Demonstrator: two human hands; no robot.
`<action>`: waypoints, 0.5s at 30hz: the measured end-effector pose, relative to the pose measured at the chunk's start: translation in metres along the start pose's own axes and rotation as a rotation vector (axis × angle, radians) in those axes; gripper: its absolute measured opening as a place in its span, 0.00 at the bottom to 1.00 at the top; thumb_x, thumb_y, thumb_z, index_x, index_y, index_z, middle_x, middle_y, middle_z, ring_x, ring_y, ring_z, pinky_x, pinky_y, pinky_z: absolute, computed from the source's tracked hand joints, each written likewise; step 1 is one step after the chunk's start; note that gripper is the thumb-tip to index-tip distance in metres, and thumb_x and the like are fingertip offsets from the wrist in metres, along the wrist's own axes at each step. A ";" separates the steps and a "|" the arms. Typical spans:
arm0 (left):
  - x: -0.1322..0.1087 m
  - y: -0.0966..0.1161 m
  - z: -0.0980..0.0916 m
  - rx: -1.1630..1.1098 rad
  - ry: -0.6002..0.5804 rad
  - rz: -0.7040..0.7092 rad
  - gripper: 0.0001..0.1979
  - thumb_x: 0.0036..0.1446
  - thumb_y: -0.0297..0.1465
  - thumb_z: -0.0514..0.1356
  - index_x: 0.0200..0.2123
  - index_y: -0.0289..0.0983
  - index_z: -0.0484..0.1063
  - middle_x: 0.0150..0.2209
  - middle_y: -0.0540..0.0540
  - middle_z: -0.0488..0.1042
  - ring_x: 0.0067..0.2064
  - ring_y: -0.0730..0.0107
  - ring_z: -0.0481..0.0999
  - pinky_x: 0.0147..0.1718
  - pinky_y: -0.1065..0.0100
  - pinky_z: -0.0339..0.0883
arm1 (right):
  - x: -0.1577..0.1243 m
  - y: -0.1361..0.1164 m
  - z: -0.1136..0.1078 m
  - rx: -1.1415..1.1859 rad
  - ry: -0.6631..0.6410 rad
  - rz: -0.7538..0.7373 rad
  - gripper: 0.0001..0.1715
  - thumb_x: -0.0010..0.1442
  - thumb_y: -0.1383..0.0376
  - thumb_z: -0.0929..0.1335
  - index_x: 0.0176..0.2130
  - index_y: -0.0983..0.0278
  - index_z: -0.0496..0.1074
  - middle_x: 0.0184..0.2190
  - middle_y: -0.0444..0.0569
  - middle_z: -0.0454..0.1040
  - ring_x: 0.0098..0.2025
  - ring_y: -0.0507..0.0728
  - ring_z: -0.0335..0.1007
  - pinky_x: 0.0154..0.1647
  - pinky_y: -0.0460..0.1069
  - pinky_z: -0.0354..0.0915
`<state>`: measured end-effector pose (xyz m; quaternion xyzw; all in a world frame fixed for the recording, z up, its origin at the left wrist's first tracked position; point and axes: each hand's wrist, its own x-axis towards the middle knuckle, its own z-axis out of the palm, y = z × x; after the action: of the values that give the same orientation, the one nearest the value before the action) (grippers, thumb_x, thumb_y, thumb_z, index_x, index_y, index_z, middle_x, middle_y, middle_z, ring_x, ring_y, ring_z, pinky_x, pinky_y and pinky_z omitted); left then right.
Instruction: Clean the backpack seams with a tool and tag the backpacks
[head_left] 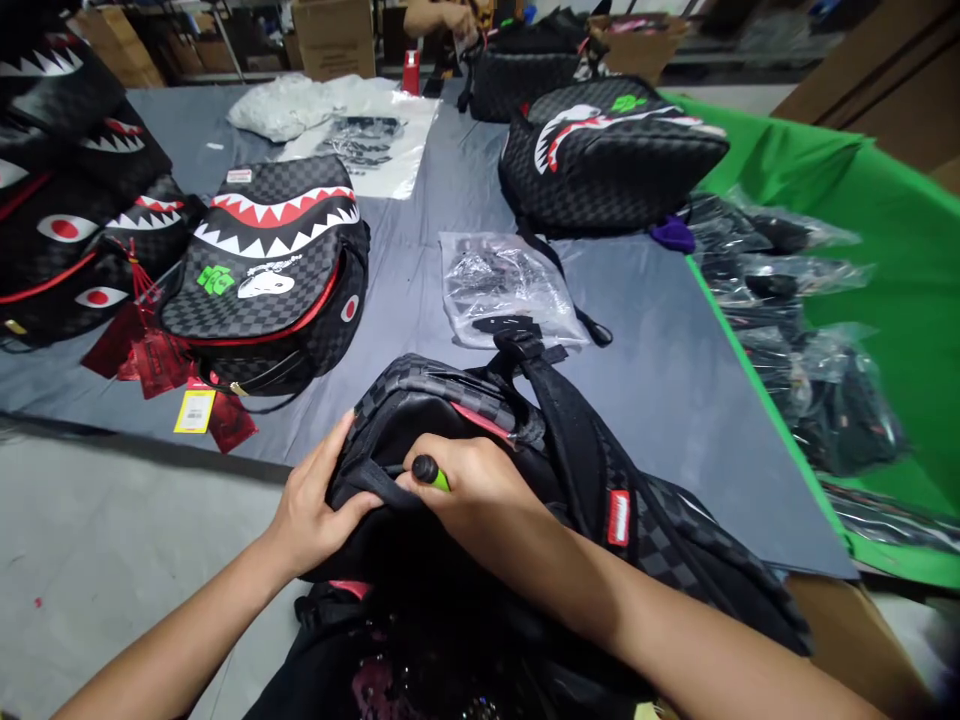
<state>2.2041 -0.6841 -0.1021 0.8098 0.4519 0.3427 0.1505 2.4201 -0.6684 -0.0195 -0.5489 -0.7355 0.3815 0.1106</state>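
Observation:
A black checkered backpack [600,470] lies in front of me at the table's near edge, its straps pointing away. My left hand [319,505] is closed on the fabric at the bag's opening, thumb on top. My right hand [472,480] is wrapped round a green marker with a black cap [429,471] and presses against the same black edge of the bag. A red label [618,517] shows on the bag's side.
Finished shark-mouth backpacks lie at left [277,270] and far right [607,150], more stacked at far left [67,200]. A clear plastic bag [502,285] lies mid-table on the grey sheet [675,380]. Bagged items line the green cloth [900,260]. Another person's hand [442,15] works at the far end.

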 end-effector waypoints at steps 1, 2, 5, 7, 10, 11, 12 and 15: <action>-0.001 0.001 -0.001 -0.007 0.006 0.048 0.46 0.58 0.31 0.64 0.71 0.44 0.38 0.67 0.39 0.59 0.65 0.55 0.65 0.61 0.55 0.66 | -0.004 0.000 0.002 0.001 0.003 -0.057 0.05 0.60 0.68 0.67 0.31 0.63 0.73 0.27 0.45 0.74 0.28 0.51 0.66 0.29 0.46 0.54; -0.001 0.001 -0.002 -0.011 0.008 0.100 0.46 0.59 0.28 0.62 0.71 0.45 0.37 0.69 0.39 0.55 0.67 0.54 0.62 0.62 0.53 0.64 | -0.008 -0.001 0.004 0.000 0.005 -0.119 0.06 0.59 0.71 0.67 0.32 0.63 0.74 0.29 0.45 0.75 0.30 0.51 0.67 0.31 0.45 0.56; -0.003 0.004 -0.006 -0.015 0.005 0.206 0.42 0.59 0.21 0.59 0.70 0.50 0.44 0.72 0.41 0.44 0.70 0.51 0.53 0.62 0.46 0.62 | -0.019 -0.002 0.007 -0.021 -0.013 -0.244 0.14 0.55 0.76 0.65 0.36 0.61 0.75 0.33 0.46 0.76 0.36 0.53 0.70 0.36 0.46 0.59; -0.003 0.005 -0.008 -0.017 0.015 0.209 0.40 0.58 0.20 0.58 0.68 0.51 0.49 0.72 0.43 0.42 0.70 0.52 0.52 0.62 0.46 0.62 | -0.022 -0.001 0.007 -0.040 -0.041 -0.269 0.16 0.53 0.78 0.65 0.35 0.61 0.75 0.33 0.45 0.76 0.36 0.53 0.70 0.36 0.46 0.60; -0.002 0.005 -0.008 -0.023 0.005 0.211 0.35 0.59 0.22 0.60 0.65 0.51 0.57 0.72 0.42 0.43 0.70 0.51 0.53 0.61 0.48 0.64 | -0.020 0.000 0.004 -0.026 -0.045 -0.264 0.18 0.54 0.78 0.66 0.38 0.59 0.76 0.33 0.44 0.77 0.36 0.52 0.71 0.36 0.45 0.61; -0.002 0.005 -0.008 -0.027 0.004 0.212 0.32 0.59 0.22 0.60 0.64 0.49 0.59 0.72 0.41 0.44 0.70 0.50 0.53 0.60 0.48 0.64 | -0.019 0.000 0.003 -0.013 -0.030 -0.250 0.18 0.55 0.77 0.66 0.41 0.58 0.76 0.34 0.44 0.77 0.36 0.52 0.72 0.36 0.45 0.61; -0.001 0.005 -0.007 -0.035 0.011 0.214 0.31 0.59 0.22 0.61 0.62 0.48 0.60 0.71 0.40 0.45 0.69 0.50 0.54 0.60 0.47 0.65 | -0.016 0.000 0.003 -0.004 -0.008 -0.228 0.19 0.57 0.76 0.66 0.44 0.58 0.75 0.35 0.44 0.78 0.37 0.52 0.73 0.37 0.46 0.61; 0.001 0.005 -0.005 -0.071 0.058 0.228 0.27 0.59 0.23 0.61 0.59 0.47 0.62 0.70 0.39 0.48 0.68 0.51 0.57 0.59 0.45 0.65 | -0.006 -0.002 0.004 -0.040 0.067 -0.131 0.10 0.61 0.69 0.67 0.44 0.61 0.73 0.32 0.45 0.77 0.32 0.52 0.72 0.32 0.46 0.59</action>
<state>2.2039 -0.6866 -0.0950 0.8399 0.3486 0.3965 0.1259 2.4183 -0.6756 -0.0191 -0.5141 -0.7733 0.3399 0.1489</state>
